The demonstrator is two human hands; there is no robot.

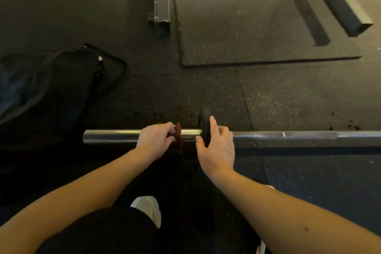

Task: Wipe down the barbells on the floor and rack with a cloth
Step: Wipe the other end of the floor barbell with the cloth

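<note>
Head view: the barbell (309, 135) lies crosswise on the speckled rubber floor (226, 93). The left hand (154, 140) grips a dark red cloth (178, 136) wrapped on its chrome sleeve (111, 135). Just beside it, the right hand (218, 148) holds the small black plate (204, 126), thumb on the sleeve side and index finger raised along its face.

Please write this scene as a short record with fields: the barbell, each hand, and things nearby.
barbell: lies on the floor, one small black plate on it
left hand: holds a red cloth against the shiny end of the barbell
right hand: holds the plate, thumb on one side, fingers on the other
nearby: dark bag at the left, metal rack feet beyond
</note>
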